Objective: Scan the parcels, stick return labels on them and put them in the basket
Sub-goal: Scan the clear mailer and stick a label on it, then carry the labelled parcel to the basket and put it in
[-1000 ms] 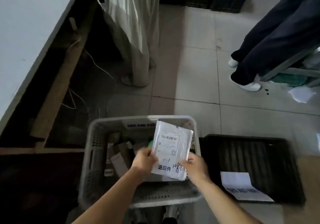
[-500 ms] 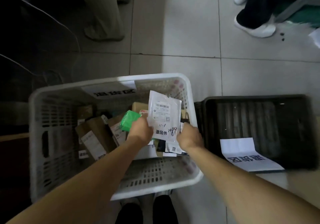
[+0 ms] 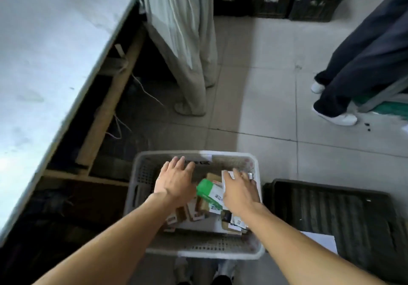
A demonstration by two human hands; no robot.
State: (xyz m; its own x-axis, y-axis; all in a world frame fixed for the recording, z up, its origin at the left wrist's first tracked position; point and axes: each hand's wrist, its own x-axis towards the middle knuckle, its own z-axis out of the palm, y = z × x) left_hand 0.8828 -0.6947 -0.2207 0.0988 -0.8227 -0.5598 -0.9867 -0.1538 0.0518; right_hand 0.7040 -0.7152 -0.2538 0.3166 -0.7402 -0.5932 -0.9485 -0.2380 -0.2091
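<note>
Hands (image 3: 175,180) open over basket (image 3: 199,252) — right grip (image 3: 239,188) flat on white parcel (image 3: 227,174) near rim.

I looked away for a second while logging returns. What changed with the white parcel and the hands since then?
Both hands pinched the white parcel upright over the basket; now it lies inside. The left hand has let go and spread open; the right hand rests flat on it. Basket, green parcel and black crate stayed put.
</note>
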